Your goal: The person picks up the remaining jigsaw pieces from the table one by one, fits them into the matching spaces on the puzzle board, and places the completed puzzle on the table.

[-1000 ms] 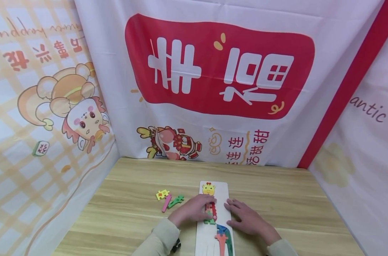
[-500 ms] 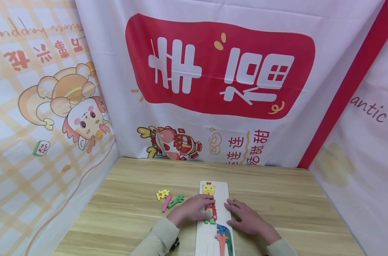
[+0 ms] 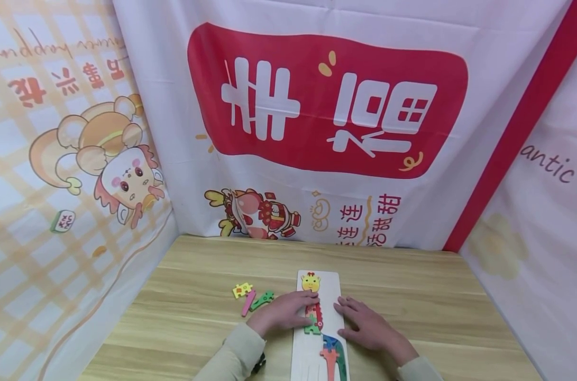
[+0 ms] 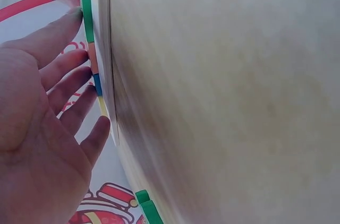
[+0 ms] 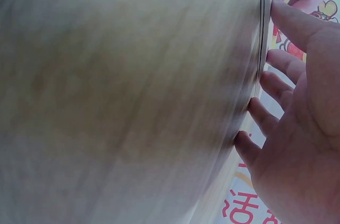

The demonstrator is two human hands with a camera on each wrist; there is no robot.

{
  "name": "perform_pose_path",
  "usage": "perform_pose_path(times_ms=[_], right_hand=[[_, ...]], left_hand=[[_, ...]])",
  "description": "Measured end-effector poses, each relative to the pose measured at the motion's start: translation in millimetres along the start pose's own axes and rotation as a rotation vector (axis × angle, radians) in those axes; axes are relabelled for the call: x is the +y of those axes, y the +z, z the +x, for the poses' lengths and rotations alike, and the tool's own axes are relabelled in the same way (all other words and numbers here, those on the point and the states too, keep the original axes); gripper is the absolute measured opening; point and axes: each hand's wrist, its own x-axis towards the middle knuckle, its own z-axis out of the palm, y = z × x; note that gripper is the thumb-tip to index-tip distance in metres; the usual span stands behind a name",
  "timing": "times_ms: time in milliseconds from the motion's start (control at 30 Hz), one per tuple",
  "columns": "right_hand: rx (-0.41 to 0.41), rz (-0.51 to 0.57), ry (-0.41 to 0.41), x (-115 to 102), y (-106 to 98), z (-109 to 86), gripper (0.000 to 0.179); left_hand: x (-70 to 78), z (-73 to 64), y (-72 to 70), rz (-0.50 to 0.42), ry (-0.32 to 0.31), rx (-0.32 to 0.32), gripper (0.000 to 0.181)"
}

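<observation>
A pale wooden puzzle board [image 3: 330, 304] lies lengthwise on the table. At its far end sits a yellow giraffe-head piece [image 3: 310, 281]; below it are red and green pieces, partly under my left hand [image 3: 286, 311]. Its extended fingertips rest on the pieces, and in the left wrist view the thumb meets a green piece [image 4: 87, 14]. My right hand [image 3: 366, 324] lies with spread fingers at the board's right edge, thumb on its rim. An orange piece [image 3: 331, 360] and a blue-green strip [image 3: 340, 357] fill the near right part of the board.
Left of the board lie three loose pieces: a yellow one [image 3: 242, 289], a pink stick [image 3: 248, 303] and a green one [image 3: 262, 300]. A small black object [image 3: 259, 363] shows beside the left sleeve. A printed cloth [image 3: 326, 211] hangs behind the table.
My left hand has shifted very slightly left, its fingers still over the pieces. The right hand, board and loose pieces stay where they were.
</observation>
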Motion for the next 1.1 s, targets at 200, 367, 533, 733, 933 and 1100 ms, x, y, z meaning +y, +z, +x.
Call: perform_pose_path(times_ms=[200, 367, 533, 733, 933, 1100], right_hand=[[0.003, 0.003, 0.002, 1.5, -0.3, -0.9, 0.069], [0.008, -0.006, 0.013, 6.4, 0.5, 0.0, 0.070], [0.009, 0.002, 0.012, 6.4, -0.5, -0.6, 0.070], [0.007, 0.001, 0.006, 5.6, -0.3, -1.4, 0.070], [0.006, 0.017, 0.016, 1.8, -2.9, -1.9, 0.069], [-0.004, 0.026, 0.013, -1.5, -5.0, -2.8, 0.070]], left_hand=[[-0.5, -3.5, -5.1, -0.079, -0.015, 0.029, 0.065], [-11.1, -12.9, -15.9, -0.060, 0.002, 0.109, 0.064], [-38.8, -29.9, -24.3, -0.044, -0.019, 0.181, 0.064], [-73.8, -56.7, -34.5, -0.056, -0.129, 0.268, 0.062], [-99.2, -83.3, -44.4, -0.027, -0.255, 0.395, 0.058], [-111.8, -100.6, -44.2, -0.039, -0.342, 0.445, 0.061]])
